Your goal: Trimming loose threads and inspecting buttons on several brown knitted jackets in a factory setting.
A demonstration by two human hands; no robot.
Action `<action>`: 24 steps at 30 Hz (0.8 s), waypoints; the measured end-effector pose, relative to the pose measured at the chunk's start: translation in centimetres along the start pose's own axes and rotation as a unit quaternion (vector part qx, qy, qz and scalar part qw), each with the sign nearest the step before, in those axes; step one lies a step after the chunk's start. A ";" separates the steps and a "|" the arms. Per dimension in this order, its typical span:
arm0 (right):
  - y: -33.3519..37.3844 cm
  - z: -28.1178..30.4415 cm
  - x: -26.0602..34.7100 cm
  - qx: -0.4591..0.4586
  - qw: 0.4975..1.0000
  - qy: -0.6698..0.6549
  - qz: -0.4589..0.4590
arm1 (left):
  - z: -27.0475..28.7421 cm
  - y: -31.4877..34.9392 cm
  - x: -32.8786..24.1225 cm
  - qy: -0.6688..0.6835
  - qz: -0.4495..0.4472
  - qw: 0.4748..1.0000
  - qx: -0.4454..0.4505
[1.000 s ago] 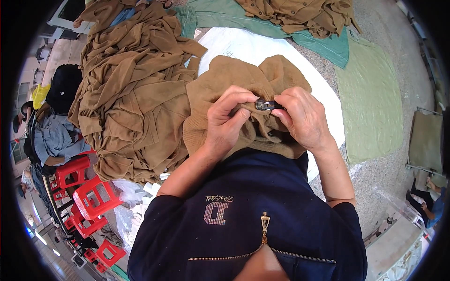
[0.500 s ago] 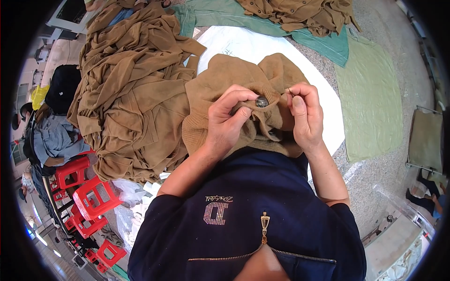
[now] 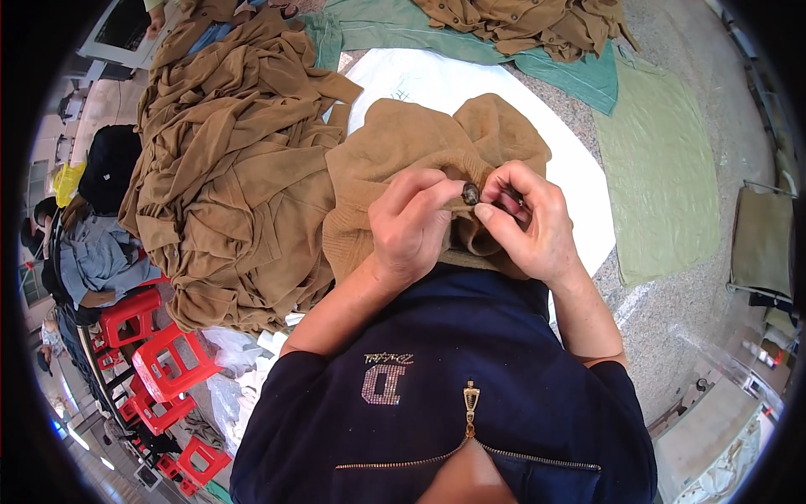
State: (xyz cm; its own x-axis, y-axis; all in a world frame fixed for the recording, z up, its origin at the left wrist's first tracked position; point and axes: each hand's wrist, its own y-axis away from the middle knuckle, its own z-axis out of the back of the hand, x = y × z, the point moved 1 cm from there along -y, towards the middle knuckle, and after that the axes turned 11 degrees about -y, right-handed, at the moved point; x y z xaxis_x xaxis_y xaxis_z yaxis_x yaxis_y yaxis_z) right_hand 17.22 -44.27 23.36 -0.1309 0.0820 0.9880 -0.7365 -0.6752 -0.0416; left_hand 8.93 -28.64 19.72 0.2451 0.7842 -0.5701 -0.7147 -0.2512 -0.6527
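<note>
A brown knit garment [image 3: 428,134] lies bunched in my lap and over the white sheet. My left hand [image 3: 409,223] is closed on a fold of it, with a dark round button [image 3: 470,194] at the fingertips. From the other side my right hand [image 3: 537,223] reaches in, its thumb and fingers curled together right next to the button. Whatever lies between the right fingertips is too small to make out. Part of the cloth under both hands is hidden.
A large heap of brown garments [image 3: 239,185] lies to the left, and more buttoned brown garments [image 3: 537,25] at the top. Under my work is a white sheet [image 3: 579,193]; a pale green cloth [image 3: 659,176] lies at right. Red stools [image 3: 172,357] stand at lower left.
My right hand has moved left and down, from apart beside the garment to close against the button. The left hand has turned slightly and still grips the cloth.
</note>
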 end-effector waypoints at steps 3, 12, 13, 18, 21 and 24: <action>0.1 -0.1 0.2 -0.008 0.999 -0.004 -0.036 | -0.6 0.5 0.3 -0.031 -0.054 0.998 -0.029; -0.4 0.3 -2.6 -0.141 0.976 -0.162 -0.030 | -0.1 0.3 0.1 -0.028 -0.051 0.998 -0.005; -0.8 0.8 -2.9 -0.214 0.963 -0.159 -0.034 | 0.1 0.1 0.1 0.001 0.002 1.000 0.010; 1.3 1.5 -3.6 -0.152 0.975 0.040 0.158 | 1.3 -0.3 2.5 0.151 0.281 0.947 0.026; 1.7 -1.0 -3.5 -0.053 0.934 0.204 0.288 | 1.6 -0.7 4.2 0.188 0.325 0.927 -0.014; 2.3 -2.4 -4.5 -0.039 0.909 0.269 0.315 | 1.3 -1.1 4.3 0.189 0.331 0.924 -0.012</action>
State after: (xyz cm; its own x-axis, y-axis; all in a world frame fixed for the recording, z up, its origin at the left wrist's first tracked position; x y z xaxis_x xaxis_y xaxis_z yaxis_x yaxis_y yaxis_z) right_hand 14.53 -44.38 18.45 -0.8335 0.0574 0.5495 -0.4447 -0.6600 -0.6056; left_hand 9.94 -24.25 18.61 -0.0258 0.2009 -0.9793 -0.7769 -0.6205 -0.1069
